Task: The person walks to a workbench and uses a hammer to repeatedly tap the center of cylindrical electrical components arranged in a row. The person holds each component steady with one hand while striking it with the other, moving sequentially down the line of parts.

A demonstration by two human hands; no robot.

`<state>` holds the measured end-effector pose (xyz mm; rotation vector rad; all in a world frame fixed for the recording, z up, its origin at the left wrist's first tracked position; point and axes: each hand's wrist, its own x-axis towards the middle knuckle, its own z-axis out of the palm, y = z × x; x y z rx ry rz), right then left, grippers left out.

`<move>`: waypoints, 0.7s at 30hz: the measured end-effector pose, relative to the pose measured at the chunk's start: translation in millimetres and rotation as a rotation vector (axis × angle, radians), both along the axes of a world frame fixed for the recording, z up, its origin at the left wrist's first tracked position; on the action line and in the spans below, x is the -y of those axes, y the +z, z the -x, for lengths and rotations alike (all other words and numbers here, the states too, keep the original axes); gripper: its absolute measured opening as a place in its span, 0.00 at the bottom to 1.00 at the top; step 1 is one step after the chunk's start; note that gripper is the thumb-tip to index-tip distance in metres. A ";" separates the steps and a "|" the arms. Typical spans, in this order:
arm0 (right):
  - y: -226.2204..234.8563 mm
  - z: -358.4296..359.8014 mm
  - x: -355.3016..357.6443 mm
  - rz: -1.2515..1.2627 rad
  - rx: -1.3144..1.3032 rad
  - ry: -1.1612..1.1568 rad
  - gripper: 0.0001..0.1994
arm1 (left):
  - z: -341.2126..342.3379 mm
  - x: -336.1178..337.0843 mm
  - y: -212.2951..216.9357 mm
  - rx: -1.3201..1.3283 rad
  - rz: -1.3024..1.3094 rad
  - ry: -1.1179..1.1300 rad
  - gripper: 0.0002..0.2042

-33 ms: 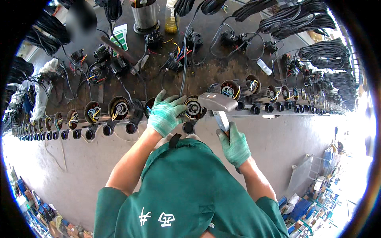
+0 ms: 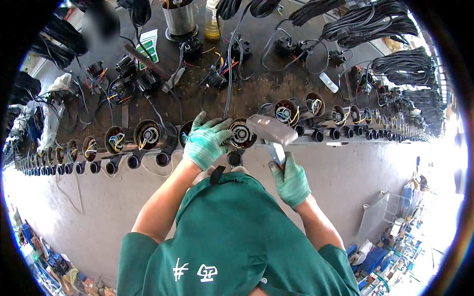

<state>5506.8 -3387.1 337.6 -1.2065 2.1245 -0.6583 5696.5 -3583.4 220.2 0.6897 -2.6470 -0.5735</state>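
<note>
My left hand (image 2: 207, 140), in a pale green knit glove, grips the side of a round motor housing (image 2: 241, 134) at the bench's near edge, fingers spread over it. Rings and a central hole show in the housing's open end. A hammer (image 2: 272, 129) with a blocky grey head is in my right hand (image 2: 291, 181), gloved alike and closed around the handle. The hammer head hovers just right of the housing and hides part of its neighbour. Below the housing hangs a short dark tube (image 2: 234, 159).
Similar housings with coloured wires (image 2: 148, 134) line the bench edge on both sides. Wired black parts (image 2: 217, 78), coiled black cables (image 2: 368, 24), a metal cup (image 2: 180, 20) and a bottle (image 2: 212, 22) of yellowish contents stand or lie farther back.
The hammer head has shifted very slightly to the right and down, and the right hand with it. The left hand and the motor housing stay put.
</note>
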 end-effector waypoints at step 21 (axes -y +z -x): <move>-37.4 -3.6 8.7 -0.354 -0.093 0.035 0.17 | 2.1 -1.8 2.3 0.003 -0.017 -0.026 0.19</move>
